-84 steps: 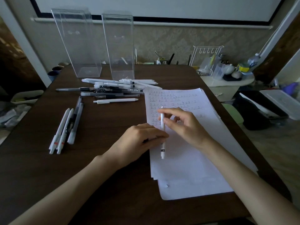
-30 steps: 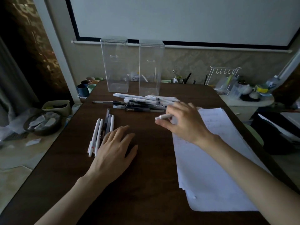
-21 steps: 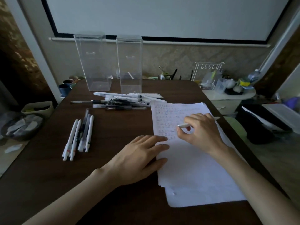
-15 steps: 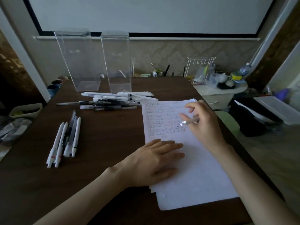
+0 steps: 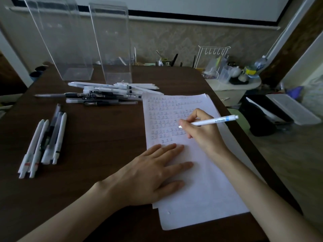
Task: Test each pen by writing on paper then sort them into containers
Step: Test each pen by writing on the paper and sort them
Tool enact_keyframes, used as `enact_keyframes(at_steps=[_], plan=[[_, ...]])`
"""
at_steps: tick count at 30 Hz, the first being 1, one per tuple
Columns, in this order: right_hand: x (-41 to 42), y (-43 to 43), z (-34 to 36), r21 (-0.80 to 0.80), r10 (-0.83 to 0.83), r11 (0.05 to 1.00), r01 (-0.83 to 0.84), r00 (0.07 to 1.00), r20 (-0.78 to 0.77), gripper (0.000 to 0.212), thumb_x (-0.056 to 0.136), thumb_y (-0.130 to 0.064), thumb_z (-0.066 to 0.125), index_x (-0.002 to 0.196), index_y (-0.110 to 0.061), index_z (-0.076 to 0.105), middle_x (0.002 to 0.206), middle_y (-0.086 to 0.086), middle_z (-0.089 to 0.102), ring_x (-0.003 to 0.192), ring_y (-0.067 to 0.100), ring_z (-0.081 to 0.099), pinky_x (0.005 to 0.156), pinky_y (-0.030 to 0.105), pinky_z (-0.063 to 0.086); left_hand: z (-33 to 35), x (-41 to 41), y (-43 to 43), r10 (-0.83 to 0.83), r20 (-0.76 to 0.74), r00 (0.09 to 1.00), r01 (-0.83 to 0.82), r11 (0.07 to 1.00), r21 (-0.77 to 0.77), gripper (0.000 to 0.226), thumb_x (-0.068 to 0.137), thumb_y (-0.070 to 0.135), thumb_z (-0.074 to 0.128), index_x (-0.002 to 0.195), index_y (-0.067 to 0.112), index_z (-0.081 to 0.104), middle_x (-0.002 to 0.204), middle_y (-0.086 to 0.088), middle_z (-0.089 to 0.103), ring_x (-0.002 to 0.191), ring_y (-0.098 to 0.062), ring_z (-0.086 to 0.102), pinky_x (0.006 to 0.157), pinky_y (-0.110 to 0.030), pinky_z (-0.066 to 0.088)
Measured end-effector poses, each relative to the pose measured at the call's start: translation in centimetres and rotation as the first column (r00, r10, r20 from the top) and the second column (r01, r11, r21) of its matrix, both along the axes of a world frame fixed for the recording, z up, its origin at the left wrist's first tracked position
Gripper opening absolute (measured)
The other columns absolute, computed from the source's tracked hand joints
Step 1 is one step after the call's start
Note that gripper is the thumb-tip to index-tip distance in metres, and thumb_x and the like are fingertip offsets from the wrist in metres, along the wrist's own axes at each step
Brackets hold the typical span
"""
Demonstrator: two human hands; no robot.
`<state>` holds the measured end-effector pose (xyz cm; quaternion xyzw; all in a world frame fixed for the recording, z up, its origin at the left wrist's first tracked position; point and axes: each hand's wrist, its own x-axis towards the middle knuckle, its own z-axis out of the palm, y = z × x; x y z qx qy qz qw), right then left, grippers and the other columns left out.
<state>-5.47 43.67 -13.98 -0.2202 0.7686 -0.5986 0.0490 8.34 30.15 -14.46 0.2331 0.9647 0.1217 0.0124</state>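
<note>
We hold a white pen [image 5: 213, 121] in our right hand [image 5: 202, 131], fingers curled round its lower barrel near the tip. The pen slants up and away to the right, and its blue-banded end reaches past the right edge of the paper [image 5: 201, 189]. Its tip is down among the rows of small written marks on the upper half of the sheet; we cannot tell whether it touches the page. Our left hand [image 5: 153, 175] lies flat and relaxed on the left edge of the paper below the writing, with straight fingers spread on the sheet and the heel of the hand on the dark desk [image 5: 97, 137].

Just beyond the paper's top left corner lies a loose pile of pens [image 5: 108, 93], white, clear and black, most of them lying crosswise. Well to the left of the paper, a smaller group of pens [image 5: 45, 140] lies side by side, pointing roughly away from us. Further back from the paper, behind the pile, stand two tall clear containers, the left one [image 5: 57, 41] and the right one [image 5: 113, 44], both upright on the desk.
</note>
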Motion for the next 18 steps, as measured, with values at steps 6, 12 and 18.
enact_keyframes(at_steps=[6,12,18], plan=[[0.31,-0.14,-0.14,0.085,0.046,0.996,-0.041,0.998,-0.05,0.037,0.081,0.003,0.057,0.056,-0.011,0.032,0.039,0.007,0.036,0.035,0.009,0.031,0.044,0.019,0.037,-0.16,0.08,0.12,0.042,-0.028,0.999,-0.042,0.999,0.015,0.059,0.095,0.057,0.023,0.149,0.034,0.014,0.157,-0.005,0.009,0.144,-0.016,0.006,0.112,-0.029,-0.002],[0.39,-0.28,-0.26,0.113,0.114,0.988,-0.103,0.989,-0.092,0.037,0.087,-0.004,0.06,0.059,-0.004,0.035,0.04,0.008,0.046,0.036,0.01,0.038,0.048,0.019,0.042,-0.09,0.03,0.12,0.049,-0.043,0.998,-0.049,0.999,0.008,0.059,0.094,0.056,0.024,0.147,0.029,0.024,0.156,-0.008,0.016,0.143,-0.02,0.016,0.114,-0.033,0.006],[0.48,-0.45,-0.16,0.113,0.065,0.992,-0.051,0.99,-0.126,0.036,0.085,-0.001,0.059,0.061,0.001,0.032,0.044,0.013,0.037,0.039,0.013,0.037,0.055,0.033,0.05,-0.11,-0.05,0.06,0.058,-0.027,0.998,-0.057,0.998,0.018,0.059,0.094,0.057,0.024,0.147,0.031,0.023,0.156,-0.007,0.015,0.143,-0.019,0.013,0.114,-0.031,0.007]])
